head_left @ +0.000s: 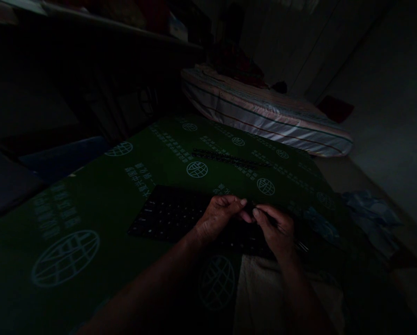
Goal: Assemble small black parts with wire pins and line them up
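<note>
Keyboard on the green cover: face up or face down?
Face up: pale key markings show on the keyboard, left of the left hand in view.

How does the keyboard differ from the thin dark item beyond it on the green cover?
The keyboard is a broad panel; the thin dark item is narrow. The keyboard lies nearer, partly hidden by the left hand; the thin dark item lies farther off, untouched. Both are dark and rest on the green cover.
</note>
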Motion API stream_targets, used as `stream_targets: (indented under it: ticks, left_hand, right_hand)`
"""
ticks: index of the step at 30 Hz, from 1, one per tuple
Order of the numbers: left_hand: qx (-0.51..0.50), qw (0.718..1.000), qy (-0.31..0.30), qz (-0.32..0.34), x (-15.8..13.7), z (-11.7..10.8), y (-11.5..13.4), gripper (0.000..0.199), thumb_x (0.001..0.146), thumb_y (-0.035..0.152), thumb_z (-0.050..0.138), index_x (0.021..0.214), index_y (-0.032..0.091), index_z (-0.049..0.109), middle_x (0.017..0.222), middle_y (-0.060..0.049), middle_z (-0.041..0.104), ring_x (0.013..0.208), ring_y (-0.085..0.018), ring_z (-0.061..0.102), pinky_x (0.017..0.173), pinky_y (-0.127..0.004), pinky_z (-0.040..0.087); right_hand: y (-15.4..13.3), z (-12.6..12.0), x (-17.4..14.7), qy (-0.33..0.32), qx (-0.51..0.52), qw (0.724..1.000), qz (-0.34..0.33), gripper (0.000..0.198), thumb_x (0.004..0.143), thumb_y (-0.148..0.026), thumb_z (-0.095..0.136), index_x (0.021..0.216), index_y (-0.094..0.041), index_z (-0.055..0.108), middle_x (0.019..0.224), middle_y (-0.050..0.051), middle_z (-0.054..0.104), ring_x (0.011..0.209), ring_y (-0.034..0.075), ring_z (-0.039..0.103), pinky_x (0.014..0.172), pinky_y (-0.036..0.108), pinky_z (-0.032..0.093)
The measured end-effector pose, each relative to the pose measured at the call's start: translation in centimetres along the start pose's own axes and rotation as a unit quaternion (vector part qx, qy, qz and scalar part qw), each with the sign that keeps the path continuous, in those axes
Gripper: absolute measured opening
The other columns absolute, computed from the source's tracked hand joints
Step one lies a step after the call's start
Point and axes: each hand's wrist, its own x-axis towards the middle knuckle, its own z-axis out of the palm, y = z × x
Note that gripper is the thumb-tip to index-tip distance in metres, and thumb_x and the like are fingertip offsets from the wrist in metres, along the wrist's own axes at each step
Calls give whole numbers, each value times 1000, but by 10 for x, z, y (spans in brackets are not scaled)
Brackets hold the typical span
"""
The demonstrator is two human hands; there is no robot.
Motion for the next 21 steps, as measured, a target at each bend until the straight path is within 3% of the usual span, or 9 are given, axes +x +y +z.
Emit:
stream_targets:
  ticks: [6,21]
  left_hand:
    - [-71,997,-3,-11,0,1,-3,27,80,34,61,66,12,67,64,-3,70,62,-13,63,68,-24,47]
    - [-51,998,16,-11,1,0,-2,28,79,33,61,62,11,65,58,-3,68,57,-12,60,64,-23,45]
  right_hand:
    - [-5,2,1,-4,38,999,31,16,81,-29,55,76,-20,67,62,-1,65,53,13,60,52,22,49]
    - [-2,5,-2,-16,43,998,40,19,82,-31,53,76,-17,65,59,-1,63,51,11,58,51,21,46]
